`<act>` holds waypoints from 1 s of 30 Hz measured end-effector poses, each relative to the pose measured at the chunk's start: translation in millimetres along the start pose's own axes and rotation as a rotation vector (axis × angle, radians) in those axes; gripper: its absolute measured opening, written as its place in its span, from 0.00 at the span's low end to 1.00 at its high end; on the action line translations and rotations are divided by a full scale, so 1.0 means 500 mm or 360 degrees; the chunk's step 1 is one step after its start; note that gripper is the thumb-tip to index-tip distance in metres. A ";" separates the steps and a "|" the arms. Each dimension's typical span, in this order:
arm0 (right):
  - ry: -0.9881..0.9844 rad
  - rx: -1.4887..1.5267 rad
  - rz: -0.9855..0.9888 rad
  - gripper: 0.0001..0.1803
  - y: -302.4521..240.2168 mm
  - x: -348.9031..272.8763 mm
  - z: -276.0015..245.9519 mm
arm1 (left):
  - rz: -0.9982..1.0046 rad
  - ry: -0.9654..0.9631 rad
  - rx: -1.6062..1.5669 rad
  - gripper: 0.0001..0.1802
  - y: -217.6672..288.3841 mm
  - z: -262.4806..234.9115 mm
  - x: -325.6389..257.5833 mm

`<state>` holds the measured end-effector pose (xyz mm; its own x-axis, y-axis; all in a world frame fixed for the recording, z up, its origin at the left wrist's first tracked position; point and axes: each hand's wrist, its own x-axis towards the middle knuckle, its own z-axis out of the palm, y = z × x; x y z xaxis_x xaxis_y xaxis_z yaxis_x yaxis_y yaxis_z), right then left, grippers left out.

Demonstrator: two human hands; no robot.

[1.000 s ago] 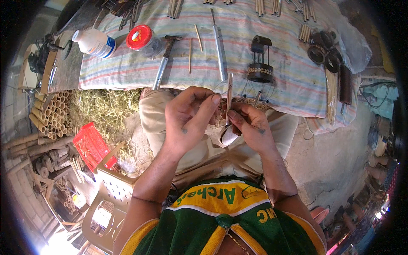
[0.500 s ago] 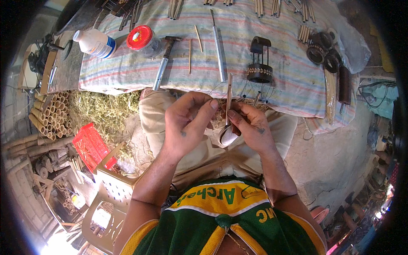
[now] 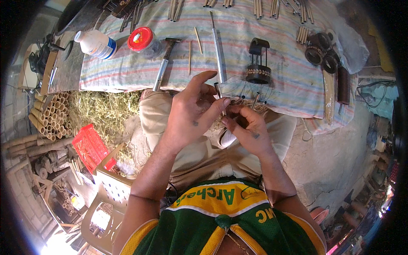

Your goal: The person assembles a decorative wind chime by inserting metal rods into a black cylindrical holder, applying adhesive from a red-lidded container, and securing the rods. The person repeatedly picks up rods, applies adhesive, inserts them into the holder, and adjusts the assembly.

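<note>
Beyond the left hand lies a hammer [image 3: 162,70] on the cloth-covered tabletop [image 3: 127,70]. The left hand [image 3: 194,108] is half open, index finger raised, thumb against a slim tube [image 3: 218,90]; whether it grips or merely brushes it is hard to tell. The tube sits between the hands, its lower end pinched by the right hand [image 3: 247,126]. It looks light, stiff and rather smooth, liable to crack if squeezed hard, so a fingertip hold near the middle should suit. Beyond the right hand stands a dark frame [image 3: 258,74]. Compared with half a second ago, the tube leans leftward and the left hand has come across to it.
</note>
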<state>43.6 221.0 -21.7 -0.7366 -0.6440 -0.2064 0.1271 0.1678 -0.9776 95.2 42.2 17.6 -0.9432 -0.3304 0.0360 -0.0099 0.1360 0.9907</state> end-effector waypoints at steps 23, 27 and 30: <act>0.0421 -0.1184 -0.0378 0.15 -0.121 0.099 -0.076 | 0.0531 0.1506 0.0127 0.09 0.028 -0.359 -0.077; 0.0439 -0.1595 -0.0371 0.17 -0.124 0.129 -0.056 | 0.0122 0.1304 0.0883 0.10 0.002 -0.424 -0.145; 0.0389 -0.1697 -0.0336 0.19 -0.130 0.128 -0.053 | -0.0528 0.1013 0.0907 0.17 -0.017 -0.412 -0.173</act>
<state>-29.5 188.6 29.6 -0.8022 -0.5905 0.0884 -0.5652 0.7032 -0.4313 245.3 -122.7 32.9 -0.5035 -0.8640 -0.0057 -0.5692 0.3268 0.7544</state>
